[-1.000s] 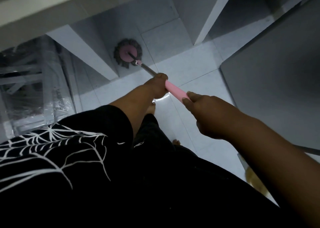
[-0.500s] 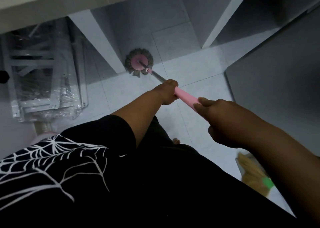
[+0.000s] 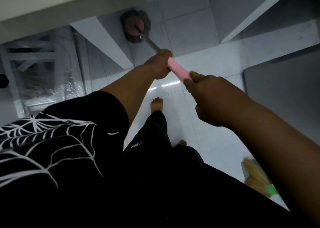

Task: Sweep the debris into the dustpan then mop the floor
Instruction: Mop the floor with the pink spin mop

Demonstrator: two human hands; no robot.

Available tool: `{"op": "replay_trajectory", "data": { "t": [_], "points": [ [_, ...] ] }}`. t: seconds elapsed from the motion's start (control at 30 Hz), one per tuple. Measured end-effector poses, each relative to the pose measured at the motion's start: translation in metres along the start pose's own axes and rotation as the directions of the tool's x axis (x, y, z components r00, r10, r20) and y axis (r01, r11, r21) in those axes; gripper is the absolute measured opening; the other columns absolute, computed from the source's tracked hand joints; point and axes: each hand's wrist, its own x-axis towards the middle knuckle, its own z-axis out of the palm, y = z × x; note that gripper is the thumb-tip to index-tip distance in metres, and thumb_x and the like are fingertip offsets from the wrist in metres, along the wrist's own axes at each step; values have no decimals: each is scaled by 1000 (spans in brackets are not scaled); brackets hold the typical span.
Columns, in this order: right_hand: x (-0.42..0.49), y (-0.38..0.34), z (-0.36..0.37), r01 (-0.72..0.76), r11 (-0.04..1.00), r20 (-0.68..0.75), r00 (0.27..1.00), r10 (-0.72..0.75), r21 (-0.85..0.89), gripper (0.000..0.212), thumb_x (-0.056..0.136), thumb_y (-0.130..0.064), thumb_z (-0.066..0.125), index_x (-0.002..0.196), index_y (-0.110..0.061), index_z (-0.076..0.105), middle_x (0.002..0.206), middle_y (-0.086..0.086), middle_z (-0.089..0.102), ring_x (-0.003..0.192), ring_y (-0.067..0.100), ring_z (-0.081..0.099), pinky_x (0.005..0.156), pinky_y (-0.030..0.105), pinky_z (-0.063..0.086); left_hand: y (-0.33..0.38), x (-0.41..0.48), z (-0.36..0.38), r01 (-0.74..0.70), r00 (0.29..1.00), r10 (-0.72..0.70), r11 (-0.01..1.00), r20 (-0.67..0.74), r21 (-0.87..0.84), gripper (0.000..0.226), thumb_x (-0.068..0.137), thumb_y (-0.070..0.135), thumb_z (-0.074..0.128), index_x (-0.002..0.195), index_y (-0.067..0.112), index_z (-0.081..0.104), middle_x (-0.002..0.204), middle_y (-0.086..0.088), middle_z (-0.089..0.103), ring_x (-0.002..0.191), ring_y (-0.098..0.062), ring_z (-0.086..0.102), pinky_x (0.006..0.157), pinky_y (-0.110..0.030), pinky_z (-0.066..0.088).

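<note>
A round mop head (image 3: 136, 26), grey fringe around a pink disc, lies flat on the white tiled floor (image 3: 216, 66) under a counter, between two white supports. Its metal shaft runs back to a pink handle (image 3: 178, 70). My left hand (image 3: 158, 64) grips the handle at its front end. My right hand (image 3: 206, 96) grips it further back, nearer my body. A straw broom with a green band (image 3: 258, 177) lies at the lower right, partly hidden by my right arm.
White counter supports (image 3: 107, 44) stand on either side of the mop head. A plastic-wrapped white frame (image 3: 43, 75) leans at the left. A grey panel (image 3: 284, 92) fills the right side. My bare feet (image 3: 156, 105) stand on the glossy tiles.
The mop head has been pushed forward, deeper under the counter, after first being drawn back. My left foot has stepped forward into view. Both hands keep their grip.
</note>
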Motion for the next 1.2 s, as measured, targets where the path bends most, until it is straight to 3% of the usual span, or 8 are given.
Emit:
{"op": "replay_trajectory", "data": {
  "t": [0.13,0.3,0.47,0.6,0.77,0.93,1.1,1.2],
  "points": [
    [70,11,-10,-7,1000,-33,999,8,23,52,87,-11,60,137,-3,45,134,18,52,90,28,62,71,29,43,-20,58,-43,17,1000,-17,997,11,75,47,86,23,68,126,17,45,123,-14,53,103,-30,58,91,-38,49],
    [91,15,-1,-25,998,-28,999,27,61,59,88,-11,62,142,-1,41,141,21,45,98,33,62,82,35,50,-27,83,-51,42,997,-51,985,50,167,49,86,23,69,127,15,43,121,-15,53,98,-27,56,81,-34,44],
    [63,7,17,-10,996,-39,999,13,84,54,91,-11,54,141,-1,41,142,21,43,99,32,60,78,33,47,-24,61,-27,-5,998,-4,991,59,137,53,86,15,67,133,11,42,133,-15,47,109,-31,55,90,-32,43],
    [15,-2,40,-4,998,-50,999,7,59,50,89,-7,51,138,-2,44,139,19,45,95,28,59,69,27,34,-9,19,5,-20,998,11,992,68,128,53,86,15,68,133,11,43,135,-13,45,110,-30,55,88,-28,41],
    [-87,-20,80,17,1000,6,1000,-17,25,51,87,-7,50,137,-6,45,138,16,46,92,26,59,65,27,35,28,-74,72,-15,996,4,992,88,126,53,87,17,68,134,14,43,139,-9,44,113,-28,55,95,-32,44],
    [-208,-44,130,6,1000,90,996,-6,-3,55,83,-5,52,137,-7,41,134,12,46,66,24,44,52,25,24,67,-187,156,-48,995,41,995,87,82,60,88,17,67,142,16,42,149,-5,38,132,-24,44,109,-29,33],
    [-299,-50,159,6,1000,127,992,-9,24,64,82,-6,52,143,-14,36,140,7,42,84,26,60,68,32,51,100,-259,209,-93,989,78,988,124,125,39,89,25,66,124,16,51,132,-3,47,111,-25,55,89,-33,44],
    [-328,-49,161,20,999,124,992,-25,42,65,80,-5,49,143,-20,37,138,2,45,87,23,59,66,30,50,111,-286,222,-113,987,88,975,135,193,38,90,32,64,122,17,51,128,-4,49,108,-26,55,87,-38,47]
  ]
}}
